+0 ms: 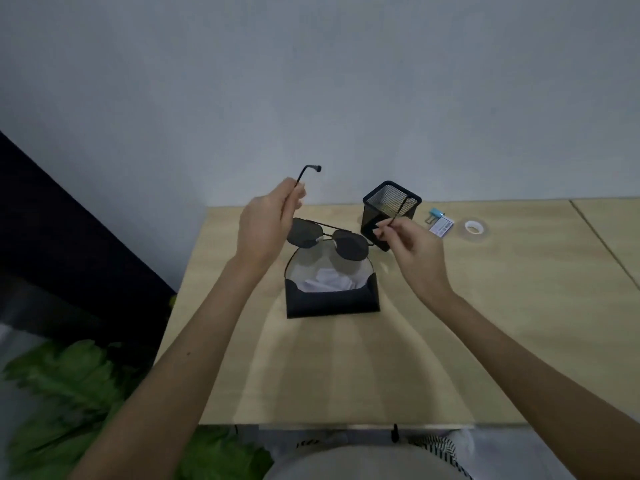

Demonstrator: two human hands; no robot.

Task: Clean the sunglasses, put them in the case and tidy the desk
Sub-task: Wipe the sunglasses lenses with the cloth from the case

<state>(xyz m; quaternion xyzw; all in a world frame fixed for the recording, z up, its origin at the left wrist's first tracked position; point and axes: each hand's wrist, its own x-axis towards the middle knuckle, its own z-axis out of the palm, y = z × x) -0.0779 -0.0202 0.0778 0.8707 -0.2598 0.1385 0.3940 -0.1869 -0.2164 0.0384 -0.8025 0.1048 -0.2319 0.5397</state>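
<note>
Dark aviator sunglasses [327, 239] hang in the air above the desk with both temple arms unfolded. My left hand [266, 225] pinches the left temple arm, whose curved tip sticks up past my fingers. My right hand [410, 249] pinches the right temple arm. Directly under the lenses stands a black case [332, 301], its flap open. A white cloth [329, 280] lies crumpled inside the case.
A black mesh pen holder [389, 211] stands behind my right hand. Further right on the wooden desk [450, 341] lie a blue binder clip [434, 214], a small card [441, 228] and a tape roll [474, 227]. Green leaves [69, 382] are low left.
</note>
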